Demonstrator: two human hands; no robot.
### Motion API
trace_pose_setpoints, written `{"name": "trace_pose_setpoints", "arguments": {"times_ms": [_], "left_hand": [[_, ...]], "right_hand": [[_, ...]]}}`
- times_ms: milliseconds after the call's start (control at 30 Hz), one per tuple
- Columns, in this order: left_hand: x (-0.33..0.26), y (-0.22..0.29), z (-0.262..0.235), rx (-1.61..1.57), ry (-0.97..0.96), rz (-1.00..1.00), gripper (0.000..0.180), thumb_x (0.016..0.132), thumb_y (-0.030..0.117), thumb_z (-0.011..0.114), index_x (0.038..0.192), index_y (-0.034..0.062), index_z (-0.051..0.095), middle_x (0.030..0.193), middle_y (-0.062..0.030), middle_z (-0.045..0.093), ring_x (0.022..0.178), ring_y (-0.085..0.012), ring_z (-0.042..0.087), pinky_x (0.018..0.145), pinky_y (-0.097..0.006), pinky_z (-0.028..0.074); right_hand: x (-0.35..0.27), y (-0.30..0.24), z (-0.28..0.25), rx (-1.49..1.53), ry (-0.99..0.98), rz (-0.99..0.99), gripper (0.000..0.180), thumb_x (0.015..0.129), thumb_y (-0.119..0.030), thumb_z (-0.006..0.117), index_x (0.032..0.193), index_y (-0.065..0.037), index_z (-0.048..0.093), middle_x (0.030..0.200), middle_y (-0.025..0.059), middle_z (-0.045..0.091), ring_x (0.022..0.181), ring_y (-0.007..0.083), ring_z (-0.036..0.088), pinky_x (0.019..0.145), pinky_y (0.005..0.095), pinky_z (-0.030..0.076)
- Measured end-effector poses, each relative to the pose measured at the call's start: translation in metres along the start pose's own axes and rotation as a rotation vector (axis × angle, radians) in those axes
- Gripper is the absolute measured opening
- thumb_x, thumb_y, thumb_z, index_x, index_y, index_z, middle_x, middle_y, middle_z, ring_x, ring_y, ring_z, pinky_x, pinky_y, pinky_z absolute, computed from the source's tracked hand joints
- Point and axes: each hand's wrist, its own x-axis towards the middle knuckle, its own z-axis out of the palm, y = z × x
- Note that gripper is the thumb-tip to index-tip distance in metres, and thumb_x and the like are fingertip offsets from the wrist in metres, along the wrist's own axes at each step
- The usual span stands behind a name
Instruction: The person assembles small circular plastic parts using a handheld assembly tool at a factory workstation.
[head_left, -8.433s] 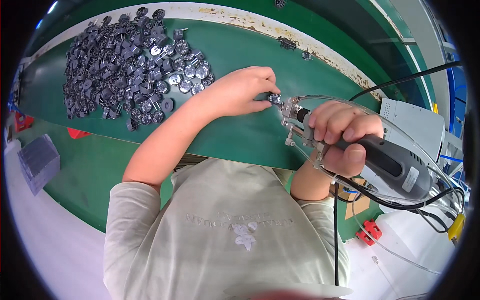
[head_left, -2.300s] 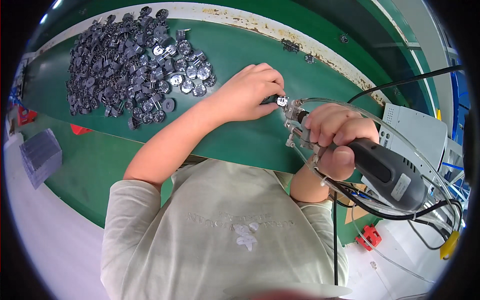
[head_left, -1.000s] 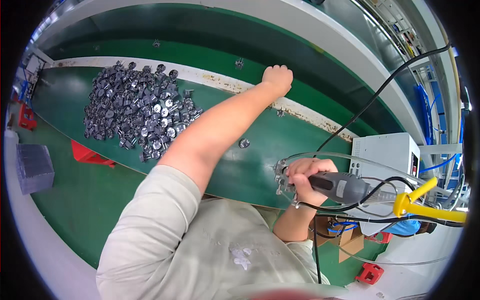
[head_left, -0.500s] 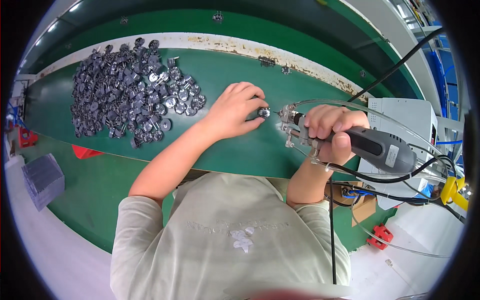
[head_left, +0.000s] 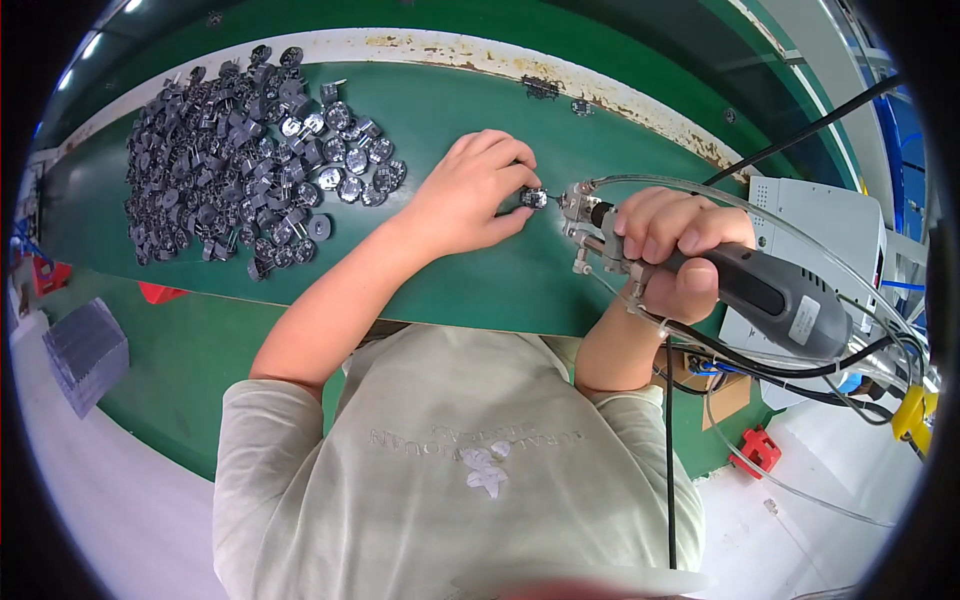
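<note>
Between the thumb and fingers of my left hand (head_left: 478, 190) is a small round black electronic part (head_left: 535, 198) with a shiny face, held at the table surface. My right hand (head_left: 680, 240) is wrapped round a grey and black handheld power tool (head_left: 785, 300). Metal fittings (head_left: 592, 222) and thin clear tubes sit at its front end. The thin tip points left at the small part; whether it touches is too small to tell. To the left lies a wide heap of similar black parts (head_left: 220, 165), many with metal pins, some showing shiny faces.
A green tabletop (head_left: 440, 290) spreads under both hands, with a rusty white ledge (head_left: 450, 48) behind it. On the right stands a light grey box-shaped machine (head_left: 815, 220), with black cables and tubing trailing past. A dark blue-grey block (head_left: 87, 350) is at lower left.
The whole picture has shifted slightly upward as the view tilts. Both hands keep their grips, with the tool tip still close beside the small part.
</note>
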Motion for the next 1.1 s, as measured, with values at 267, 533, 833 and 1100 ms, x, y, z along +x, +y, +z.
{"name": "trace_pose_setpoints", "arguments": {"times_ms": [267, 533, 833, 1100], "left_hand": [[0.0, 0.001, 0.002, 0.021, 0.01, 0.004, 0.028, 0.071, 0.014, 0.076, 0.096, 0.0072, 0.066, 0.109, -0.005, 0.059, 0.111, -0.0276, 0.053, 0.098, -0.042, 0.04], [0.001, -0.001, 0.003, 0.01, 0.022, 0.012, 0.029, 0.071, 0.014, 0.076, 0.097, 0.0074, 0.067, 0.108, -0.0042, 0.059, 0.111, -0.0271, 0.053, 0.098, -0.042, 0.04], [0.001, -0.002, 0.0, -0.008, -0.01, 0.01, 0.027, 0.072, 0.015, 0.074, 0.096, 0.0069, 0.067, 0.107, -0.0046, 0.061, 0.111, -0.0262, 0.054, 0.1, -0.042, 0.038], [-0.002, 0.003, -0.002, -0.016, -0.007, -0.001, 0.029, 0.071, 0.015, 0.075, 0.098, 0.0078, 0.068, 0.108, -0.0039, 0.061, 0.111, -0.0257, 0.054, 0.101, -0.043, 0.038]], "right_hand": [[-0.001, 0.001, -0.008, -0.1, -0.148, 0.021, 0.034, 0.091, -0.034, 0.066, 0.092, -0.007, 0.047, 0.066, 0.0077, 0.054, 0.055, 0.0212, 0.053, 0.057, 0.0401, 0.048], [0.0, 0.009, 0.002, -0.041, -0.033, -0.022, 0.033, 0.084, -0.018, 0.078, 0.088, -0.004, 0.049, 0.066, 0.008, 0.056, 0.054, 0.0186, 0.054, 0.057, 0.038, 0.051], [0.008, 0.016, 0.004, -0.221, -0.163, 0.088, 0.027, 0.072, 0.007, 0.073, 0.083, -0.002, 0.05, 0.066, 0.0087, 0.06, 0.059, 0.0176, 0.058, 0.055, 0.0298, 0.048], [0.005, -0.033, 0.005, -0.173, -0.18, -0.07, 0.033, 0.09, -0.032, 0.067, 0.088, -0.007, 0.046, 0.064, 0.0065, 0.052, 0.051, 0.0199, 0.052, 0.054, 0.0383, 0.048]]}}
